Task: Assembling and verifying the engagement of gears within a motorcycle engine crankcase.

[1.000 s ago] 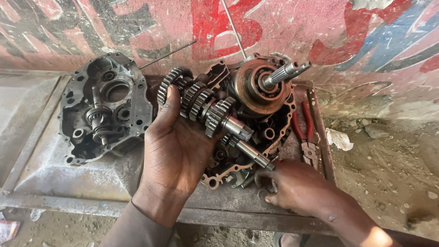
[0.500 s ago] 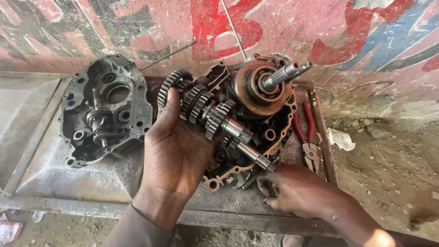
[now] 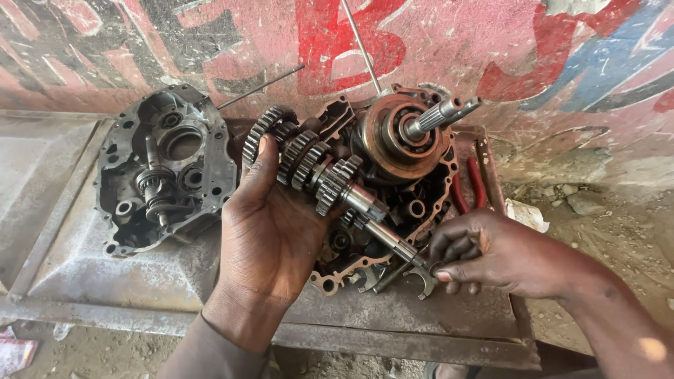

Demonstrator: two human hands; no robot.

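My left hand (image 3: 270, 235) is palm-up and holds a greasy gear shaft assembly (image 3: 319, 175) with several toothed gears, tilted over the open engine crankcase half (image 3: 421, 200). My right hand (image 3: 491, 253) pinches a small forked metal part (image 3: 423, 277) at the near edge of that crankcase, close to the shaft's lower end. A round crank assembly with a splined shaft (image 3: 414, 133) sticks up out of the crankcase.
A second crankcase half (image 3: 165, 168) lies to the left on the grey metal tray (image 3: 84, 274). Red-handled pliers (image 3: 467, 189) rest right of the engine. A painted wall stands behind, with thin metal rods (image 3: 261, 85) leaning on it. Dirt ground lies right.
My right hand has risen from the tray's near edge toward the shaft's lower end, now pinching the forked part. The left hand and gear shaft stay nearly still.
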